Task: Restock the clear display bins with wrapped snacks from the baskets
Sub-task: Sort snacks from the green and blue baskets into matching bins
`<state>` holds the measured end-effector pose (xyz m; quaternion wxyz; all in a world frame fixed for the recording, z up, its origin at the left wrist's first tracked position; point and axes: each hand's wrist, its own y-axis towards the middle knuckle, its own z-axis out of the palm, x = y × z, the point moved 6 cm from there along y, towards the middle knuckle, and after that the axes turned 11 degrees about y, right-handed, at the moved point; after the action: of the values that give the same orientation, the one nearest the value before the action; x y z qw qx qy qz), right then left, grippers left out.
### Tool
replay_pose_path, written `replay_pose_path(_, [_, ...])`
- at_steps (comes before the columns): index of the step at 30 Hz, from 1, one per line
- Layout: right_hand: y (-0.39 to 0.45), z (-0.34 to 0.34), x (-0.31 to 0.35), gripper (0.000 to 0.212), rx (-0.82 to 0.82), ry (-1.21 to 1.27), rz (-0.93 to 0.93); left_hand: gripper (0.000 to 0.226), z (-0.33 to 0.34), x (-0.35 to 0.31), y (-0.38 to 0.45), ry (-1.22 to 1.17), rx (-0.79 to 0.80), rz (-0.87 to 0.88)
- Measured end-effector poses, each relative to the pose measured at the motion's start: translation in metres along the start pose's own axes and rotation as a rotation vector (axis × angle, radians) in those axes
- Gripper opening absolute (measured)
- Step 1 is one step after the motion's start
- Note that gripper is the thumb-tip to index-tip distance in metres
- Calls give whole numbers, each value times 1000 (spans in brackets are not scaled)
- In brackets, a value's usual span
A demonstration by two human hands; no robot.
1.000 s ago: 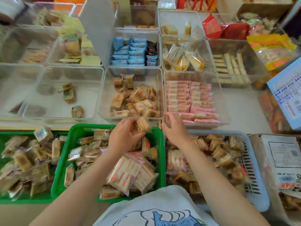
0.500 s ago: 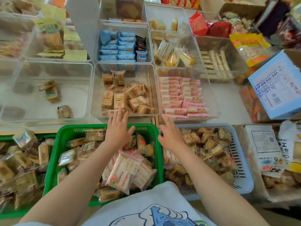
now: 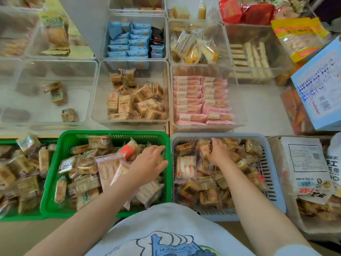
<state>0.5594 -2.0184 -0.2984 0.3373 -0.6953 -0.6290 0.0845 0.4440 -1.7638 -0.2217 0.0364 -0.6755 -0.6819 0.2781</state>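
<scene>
Here, from my remote seat, both hands are down in the baskets.

Left hand: I see the left hand (image 3: pixel 149 163) inside the green perforated plastic basket (image 3: pixel 114 134), at its right end; fingers are loosely curved over the wrapped snacks there, and I cannot tell whether they grip one.

Right hand: the right hand (image 3: pixel 218 151) is in the grey-blue perforated plastic basket (image 3: pixel 217 136), fingers curled round a tan wrapped snack with red print (image 3: pixel 206 149) near the basket's far rim.

Middle bin: the clear plastic display bin of tan wrapped biscuits (image 3: pixel 129 119) stands just beyond the green basket, part filled with a loose heap.

Pink bin: the clear plastic bin of pink wrapped bars (image 3: pixel 208 126), in two neat rows, stands just beyond the grey-blue basket.

Left bin: the clear, nearly bare bin (image 3: pixel 55 123) holds three brown wrapped pieces.

Foreground: a white printed shirt (image 3: pixel 166 228) fills the bottom edge between my two forearms.
</scene>
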Motion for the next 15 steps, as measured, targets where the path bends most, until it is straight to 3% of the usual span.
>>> replay_pose_path(6, [0, 2, -6, 70, 59, -78, 7, 61, 11, -14, 5, 29, 38, -33])
replay_pose_path(10, [-30, -6, 9, 69, 126, 91, -166, 66, 7, -32, 18, 23, 14, 27])
replay_pose_path(15, [-70, -36, 80, 50, 124, 311, -405, 77, -11, -51, 32, 39, -130, 181])
